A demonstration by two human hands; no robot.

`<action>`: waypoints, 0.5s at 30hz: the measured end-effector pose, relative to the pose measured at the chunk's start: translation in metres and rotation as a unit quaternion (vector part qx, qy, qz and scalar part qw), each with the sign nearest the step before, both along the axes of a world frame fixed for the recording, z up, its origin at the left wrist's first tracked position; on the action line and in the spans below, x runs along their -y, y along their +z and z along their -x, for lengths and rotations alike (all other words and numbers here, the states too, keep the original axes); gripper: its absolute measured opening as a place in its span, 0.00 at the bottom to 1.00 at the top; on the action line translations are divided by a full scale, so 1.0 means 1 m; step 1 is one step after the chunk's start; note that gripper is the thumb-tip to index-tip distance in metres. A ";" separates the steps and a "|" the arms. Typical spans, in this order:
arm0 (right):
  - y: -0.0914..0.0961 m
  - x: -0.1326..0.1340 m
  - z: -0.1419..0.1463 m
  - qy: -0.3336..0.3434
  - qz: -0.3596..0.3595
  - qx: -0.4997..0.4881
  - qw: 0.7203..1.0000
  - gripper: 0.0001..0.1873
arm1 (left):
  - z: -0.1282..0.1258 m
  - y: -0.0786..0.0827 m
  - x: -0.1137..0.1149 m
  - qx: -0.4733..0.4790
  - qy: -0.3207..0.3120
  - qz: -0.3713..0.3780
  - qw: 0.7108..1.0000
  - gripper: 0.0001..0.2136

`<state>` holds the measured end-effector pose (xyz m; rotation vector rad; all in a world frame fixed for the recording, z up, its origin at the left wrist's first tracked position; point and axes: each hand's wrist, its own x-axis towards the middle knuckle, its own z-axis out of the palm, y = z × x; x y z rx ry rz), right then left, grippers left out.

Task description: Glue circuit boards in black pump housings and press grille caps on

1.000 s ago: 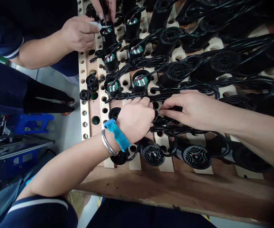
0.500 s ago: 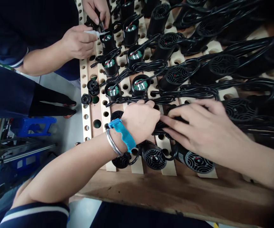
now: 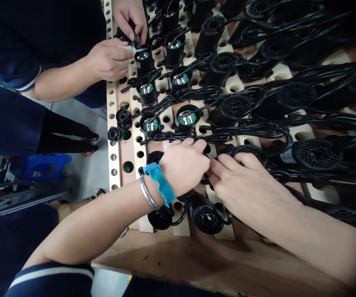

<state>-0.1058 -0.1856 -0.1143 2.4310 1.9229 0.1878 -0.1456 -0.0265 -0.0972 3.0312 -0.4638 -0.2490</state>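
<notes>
My left hand (image 3: 186, 167), with a blue strap (image 3: 162, 183) and a silver bangle on its wrist, is closed, its fingertips turned away from view. My right hand (image 3: 240, 177) meets it, fingers bent and pressed together. Between them a bit of black cable (image 3: 207, 180) shows; the rest is covered by the hands. Just below stands a round black housing with a swirl-slotted top (image 3: 208, 218), tilted in the rack. Another slotted black top (image 3: 155, 157) peeks out behind my left wrist.
Pale wooden strips with holes (image 3: 113, 159) carry rows of black housings, some uncovered with green circuit boards (image 3: 187, 117). Coiled cables (image 3: 264, 128) lie across them. At upper left a co-worker's hands (image 3: 110, 60) hold a white-tipped tool at a housing. A wooden edge (image 3: 165, 251) runs in front.
My right hand has shifted left, closer to my left hand, and its stretched fingers have bent in. The whole view has moved slightly. The co-worker's hands stay at the same housing.
</notes>
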 end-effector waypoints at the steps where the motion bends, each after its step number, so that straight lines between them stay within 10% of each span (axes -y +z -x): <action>1: 0.001 -0.001 0.001 -0.002 0.006 0.004 1.000 0.14 | 0.005 0.000 -0.001 0.010 0.003 -0.003 1.000 0.09; 9: 0.004 -0.003 0.003 -0.010 0.011 0.007 1.000 0.08 | 0.068 0.011 -0.001 -0.067 0.010 0.028 0.997 0.40; 15: 0.005 -0.009 0.006 -0.031 0.057 -0.032 0.997 0.08 | 0.068 0.005 0.008 -0.073 0.050 0.065 0.994 0.47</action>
